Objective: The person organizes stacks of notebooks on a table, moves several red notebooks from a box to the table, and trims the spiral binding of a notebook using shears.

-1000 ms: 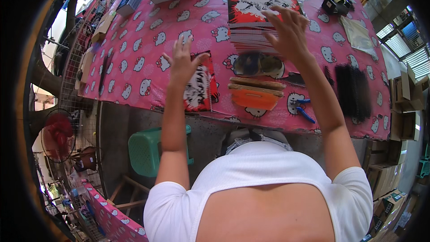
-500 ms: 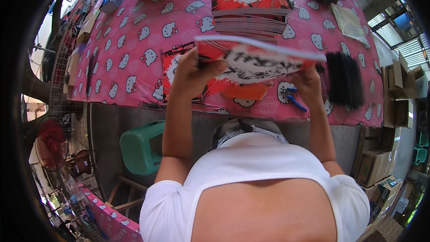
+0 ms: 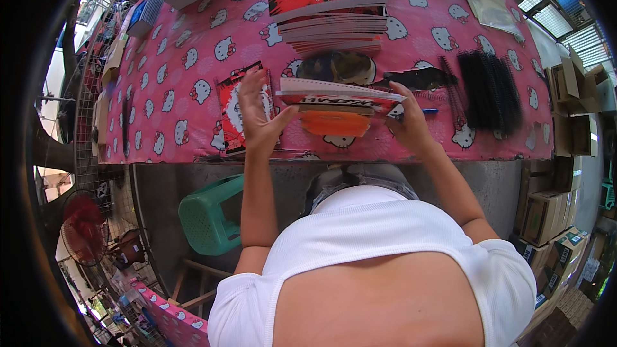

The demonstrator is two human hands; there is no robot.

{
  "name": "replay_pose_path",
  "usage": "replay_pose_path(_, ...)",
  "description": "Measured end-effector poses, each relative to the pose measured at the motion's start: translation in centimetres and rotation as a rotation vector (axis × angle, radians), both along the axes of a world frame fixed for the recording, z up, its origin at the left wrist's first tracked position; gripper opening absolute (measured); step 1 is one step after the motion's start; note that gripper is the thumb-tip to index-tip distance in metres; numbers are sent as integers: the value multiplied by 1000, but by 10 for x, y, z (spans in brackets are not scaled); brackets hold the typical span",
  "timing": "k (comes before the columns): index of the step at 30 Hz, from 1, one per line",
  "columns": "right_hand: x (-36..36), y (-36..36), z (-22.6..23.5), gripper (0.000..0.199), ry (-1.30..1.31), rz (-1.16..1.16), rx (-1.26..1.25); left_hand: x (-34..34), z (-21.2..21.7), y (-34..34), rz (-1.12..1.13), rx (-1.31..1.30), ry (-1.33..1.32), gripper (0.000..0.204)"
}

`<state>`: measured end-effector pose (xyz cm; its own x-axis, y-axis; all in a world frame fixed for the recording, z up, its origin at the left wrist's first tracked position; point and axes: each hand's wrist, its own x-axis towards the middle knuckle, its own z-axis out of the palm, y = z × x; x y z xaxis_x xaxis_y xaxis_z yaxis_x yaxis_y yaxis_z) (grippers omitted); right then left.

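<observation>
An unbound red notebook [image 3: 347,92], with small holes along its white upper edge, stands nearly edge-on in front of me. My right hand [image 3: 411,121] grips its right end between thumb and fingers. At the other end my left hand [image 3: 260,114] is open, fingers spread upward, its thumb near the notebook's corner; whether it touches I cannot tell. Just below the notebook an orange block [image 3: 337,122] shows on the table. Behind my left hand lies a red-and-white notebook [image 3: 232,112] with a dark spiral edge. Past my right fingers a blue tool handle [image 3: 429,111] shows, mostly hidden.
A tall stack of red notebooks [image 3: 334,29] stands farther back on the pink patterned table [image 3: 193,93]. To the right lies a bundle of black binding coils [image 3: 490,90]. A clear plastic sheet [image 3: 491,9] lies beyond. A green stool [image 3: 209,215] stands below the left edge.
The notebook has come down closer and turned from tilted cover to nearly edge-on. My left hand has let go and spread its fingers. My right hand has moved left with the notebook.
</observation>
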<state>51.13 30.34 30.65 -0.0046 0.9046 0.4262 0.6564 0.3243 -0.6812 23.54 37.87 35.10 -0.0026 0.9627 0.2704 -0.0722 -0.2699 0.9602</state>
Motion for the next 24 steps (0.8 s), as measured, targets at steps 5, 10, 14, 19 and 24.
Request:
replay_pose_path(5,-50,-8,-13,70,480,-16,71,2,-52,-12,-93,-317,-364,68)
replay_pose_path(10,20,3,-14,56,263,-24,-68,5,-26,-4,166,-316,-276,57)
replay_pose_path(14,35,41,-42,35,-221,-44,18,28,-13,7,210,-292,-257,35)
replay_pose_path(19,36,51,-27,34,-75,-122,-86,37,-14,7,247,-299,-314,29)
replay_pose_path(24,50,31,42,46,419,255,-194,34,-18,5,193,-342,-229,30)
